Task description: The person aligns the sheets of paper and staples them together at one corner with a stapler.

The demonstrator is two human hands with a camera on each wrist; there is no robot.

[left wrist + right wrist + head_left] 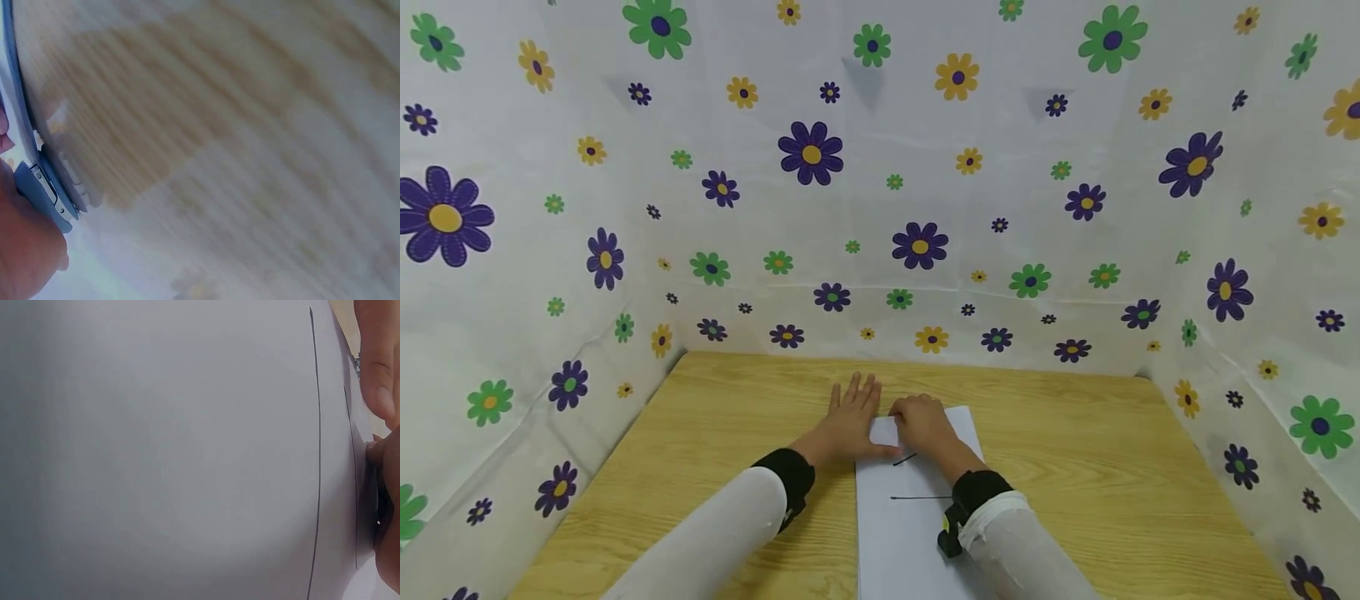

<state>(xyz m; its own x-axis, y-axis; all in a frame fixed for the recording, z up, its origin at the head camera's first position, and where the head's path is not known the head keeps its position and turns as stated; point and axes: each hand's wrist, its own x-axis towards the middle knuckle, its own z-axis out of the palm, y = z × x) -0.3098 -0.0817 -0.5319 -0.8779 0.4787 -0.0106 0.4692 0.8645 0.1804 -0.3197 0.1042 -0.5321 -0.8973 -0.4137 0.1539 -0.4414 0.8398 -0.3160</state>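
Observation:
A long white sheet of paper (895, 542) lies on the table, with thin dark lines (921, 498) drawn across it. My left hand (848, 425) rests flat at its upper left edge, fingers spread and thumb reaching over the paper. At the far edge my right hand (922, 423) is curled. In the left wrist view, a small blue-grey and metal stapler (53, 194) sits at the paper's edge against curled fingers. Most of the stapler is hidden, and from the head view it cannot be seen. The right wrist view shows the paper (187, 450) close up.
A wood-grain table (722, 417) spreads out on both sides of the paper. White flower-printed cloth (880, 208) stands behind it and along the left and right sides. Black straps (790, 483) with cameras are worn on both wrists.

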